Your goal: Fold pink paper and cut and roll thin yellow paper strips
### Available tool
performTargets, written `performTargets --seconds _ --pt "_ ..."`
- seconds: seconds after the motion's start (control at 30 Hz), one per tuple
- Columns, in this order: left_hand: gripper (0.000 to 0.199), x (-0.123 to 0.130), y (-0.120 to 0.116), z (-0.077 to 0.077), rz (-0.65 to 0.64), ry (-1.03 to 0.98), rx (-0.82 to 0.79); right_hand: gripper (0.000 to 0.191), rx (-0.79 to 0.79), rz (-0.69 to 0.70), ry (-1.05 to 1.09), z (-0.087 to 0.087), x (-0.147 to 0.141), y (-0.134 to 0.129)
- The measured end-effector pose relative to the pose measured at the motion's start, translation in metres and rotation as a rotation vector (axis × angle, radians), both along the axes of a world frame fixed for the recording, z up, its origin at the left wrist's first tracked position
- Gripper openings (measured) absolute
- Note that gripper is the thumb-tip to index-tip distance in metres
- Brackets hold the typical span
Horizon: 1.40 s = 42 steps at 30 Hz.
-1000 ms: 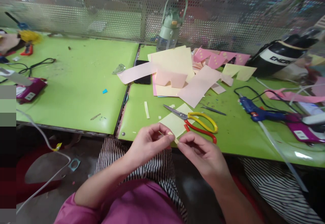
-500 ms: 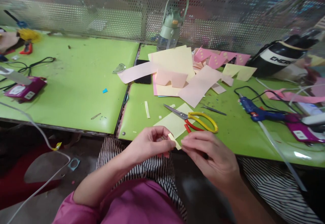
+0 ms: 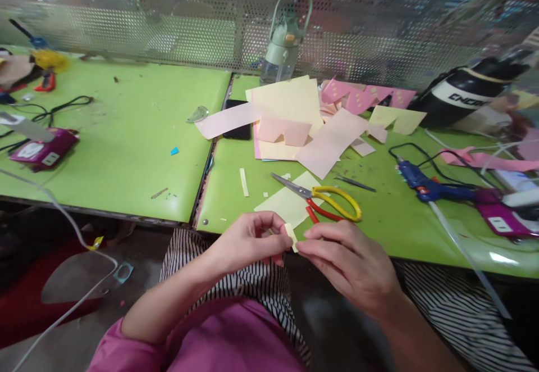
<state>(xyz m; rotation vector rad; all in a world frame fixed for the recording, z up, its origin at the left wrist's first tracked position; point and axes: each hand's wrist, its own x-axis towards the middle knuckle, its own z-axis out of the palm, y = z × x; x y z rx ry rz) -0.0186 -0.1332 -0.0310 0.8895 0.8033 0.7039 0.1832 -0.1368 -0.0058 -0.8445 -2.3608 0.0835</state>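
Between my hands is a small pale yellow paper strip (image 3: 292, 237), looking bent. My left hand (image 3: 252, 239) pinches it between thumb and fingers. The thumb and fingertips of my right hand (image 3: 351, 259) are closed at its lower right end. Just beyond them lie scissors (image 3: 337, 200) with one yellow and one red handle, blades partly apart. They rest across a pale yellow paper sheet (image 3: 280, 200). A thin paper strip (image 3: 244, 182) lies to the left on the green table, and a pair of tweezers (image 3: 356, 183) to the right.
Pink and cream papers (image 3: 290, 99) pile up at the back, partly over a black phone (image 3: 238, 120). A green water bottle (image 3: 283, 46) stands behind. On the right are a blue glue gun (image 3: 429, 184), a black bottle (image 3: 467, 94) and cords. A purple power strip (image 3: 44, 147) sits left.
The paper strip has turned slightly and looks more bent. My right fingertips have moved a little left, onto its lower end. The table items have stayed in place.
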Motion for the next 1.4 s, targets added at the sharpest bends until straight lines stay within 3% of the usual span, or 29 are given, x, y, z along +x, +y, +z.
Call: performTargets --seconds 0.1,0.37,0.53,0.7,1.03,1.23,1.4 --pt "0.028 0.002 -0.002 -0.001 0.026 0.038 0.039 0.011 -0.047 -0.012 -0.007 0.002 -0.001 0.0" --pt "0.021 0.003 -0.005 -0.006 0.033 0.128 0.145 0.005 -0.444 -0.137 0.107 0.0 -0.005 -0.002" --pt "0.018 0.002 -0.004 -0.007 0.012 0.149 0.161 0.01 -0.551 -0.18 0.162 0.002 -0.009 -0.002" --pt "0.018 0.003 -0.005 -0.01 0.031 0.146 0.212 0.015 -0.764 -0.249 0.162 0.002 -0.01 -0.002" --pt "0.016 0.001 -0.006 -0.008 0.032 0.185 0.217 0.021 -0.885 -0.256 0.177 0.001 -0.012 -0.002" --pt "0.022 0.001 -0.001 -0.002 0.055 0.093 0.041 0.025 -1.003 -0.243 0.392 0.0 -0.006 -0.001" --pt "0.023 0.0 -0.001 0.002 0.071 0.071 0.024 0.026 -0.976 -0.234 0.344 -0.004 -0.009 -0.004"
